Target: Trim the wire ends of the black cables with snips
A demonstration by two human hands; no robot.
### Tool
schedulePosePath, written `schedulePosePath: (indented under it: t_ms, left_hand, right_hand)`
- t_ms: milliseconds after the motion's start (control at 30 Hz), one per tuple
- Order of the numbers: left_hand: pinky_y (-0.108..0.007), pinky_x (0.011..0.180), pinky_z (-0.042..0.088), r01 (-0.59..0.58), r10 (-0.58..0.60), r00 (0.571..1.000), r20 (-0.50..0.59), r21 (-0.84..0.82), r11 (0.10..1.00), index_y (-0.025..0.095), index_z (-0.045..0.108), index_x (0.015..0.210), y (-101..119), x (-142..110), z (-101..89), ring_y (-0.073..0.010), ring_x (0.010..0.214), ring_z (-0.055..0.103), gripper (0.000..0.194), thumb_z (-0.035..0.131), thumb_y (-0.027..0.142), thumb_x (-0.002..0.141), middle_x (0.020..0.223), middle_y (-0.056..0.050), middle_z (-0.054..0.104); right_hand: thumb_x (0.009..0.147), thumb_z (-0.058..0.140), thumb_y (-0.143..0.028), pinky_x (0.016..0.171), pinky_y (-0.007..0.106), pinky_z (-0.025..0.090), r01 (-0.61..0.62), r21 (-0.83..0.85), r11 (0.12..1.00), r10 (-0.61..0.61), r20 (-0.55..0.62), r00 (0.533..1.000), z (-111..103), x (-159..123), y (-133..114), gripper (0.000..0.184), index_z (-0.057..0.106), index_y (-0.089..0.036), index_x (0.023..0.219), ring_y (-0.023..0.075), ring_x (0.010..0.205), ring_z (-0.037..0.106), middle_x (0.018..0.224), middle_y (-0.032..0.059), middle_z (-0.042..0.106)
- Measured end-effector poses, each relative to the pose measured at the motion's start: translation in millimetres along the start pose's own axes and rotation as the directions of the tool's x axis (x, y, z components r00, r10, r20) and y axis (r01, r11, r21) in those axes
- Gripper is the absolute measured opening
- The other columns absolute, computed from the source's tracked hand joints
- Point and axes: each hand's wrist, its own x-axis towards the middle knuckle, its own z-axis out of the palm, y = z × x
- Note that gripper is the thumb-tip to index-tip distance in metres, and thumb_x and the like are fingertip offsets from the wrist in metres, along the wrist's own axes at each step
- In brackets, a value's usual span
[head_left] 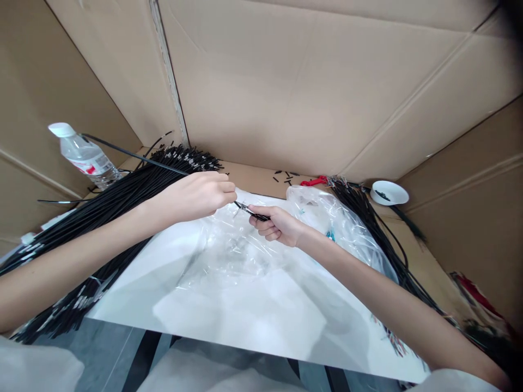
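My left hand (208,194) is closed round a thin black cable (134,152), whose long end runs back to the upper left. The cable's short tip sticks out below my fingers. In my right hand (278,224) is a small pair of pliers (258,215) with dark handles, my fingers wrapped round them. Their metal jaws are at the cable's tip; whether they grip or cut it is too small to tell. Beneath both hands lies a crumpled clear plastic bag (232,250) on a white sheet (253,316).
Left of me lies a thick bundle of black cables (102,218) beside a water bottle (87,158). On the right are more cables (379,234), a white bowl (389,193), a red-handled tool (314,181) and another plastic bag (339,218). Cardboard walls (310,87) enclose the table.
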Motion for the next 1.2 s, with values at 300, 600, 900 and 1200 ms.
schedulePosePath:
  t_ms: [300, 600, 900, 1200]
  left_hand:
    - [-0.032, 0.066, 0.038, -0.058, 0.061, 0.991, -0.117, 0.036, 0.998, 0.016, 0.06, 0.074, 1.2, -3.3, 10.2, -0.0196, 0.071, 0.053, 0.023, 0.056, -0.002, 0.088, 0.074, -0.002, 0.061]
    - [-0.032, 0.072, 0.042, -0.043, 0.046, 0.995, -0.089, 0.032, 0.999, 0.016, 0.063, 0.077, 4.3, -3.8, 16.9, -0.0189, 0.075, 0.056, 0.02, 0.059, 0.005, 0.093, 0.077, -0.002, 0.064]
    - [-0.031, 0.074, 0.044, -0.069, 0.074, 0.992, -0.104, 0.049, 0.996, 0.015, 0.066, 0.085, 6.4, -9.9, 29.5, -0.0187, 0.077, 0.058, 0.015, 0.059, 0.005, 0.093, 0.082, -0.002, 0.066]
    - [-0.03, 0.072, 0.045, -0.113, 0.116, 0.984, -0.137, 0.032, 0.993, 0.015, 0.069, 0.092, 6.2, -13.5, 37.9, -0.0184, 0.078, 0.059, 0.018, 0.054, 0.006, 0.096, 0.083, -0.002, 0.067]
  right_hand:
    - [0.105, 0.039, -0.04, 0.032, 0.016, 0.01, -0.087, 0.059, 0.994, 0.083, 0.067, 0.994, -2.9, 11.6, 6.4, 0.045, 0.046, -0.017, 0.067, 0.0047, 0.041, 0.005, 0.048, -0.0124, 0.016]
    - [0.105, 0.039, -0.037, 0.031, 0.016, 0.01, -0.131, 0.099, 0.986, 0.129, 0.028, 0.991, 3.3, 14.3, 5.4, 0.044, 0.047, -0.017, 0.066, 0.0041, 0.039, 0.006, 0.048, -0.0119, 0.019]
    - [0.105, 0.039, -0.035, 0.032, 0.016, 0.009, -0.117, 0.129, 0.985, 0.119, -0.013, 0.993, 7.0, 15.9, 13.1, 0.044, 0.044, -0.018, 0.064, 0.0038, 0.039, 0.006, 0.047, -0.0121, 0.018]
    - [0.106, 0.037, -0.036, 0.031, 0.016, 0.009, -0.175, 0.167, 0.97, 0.178, -0.004, 0.984, 5.8, 17.5, 14.8, 0.045, 0.041, -0.019, 0.064, 0.0035, 0.038, 0.006, 0.047, -0.0123, 0.017]
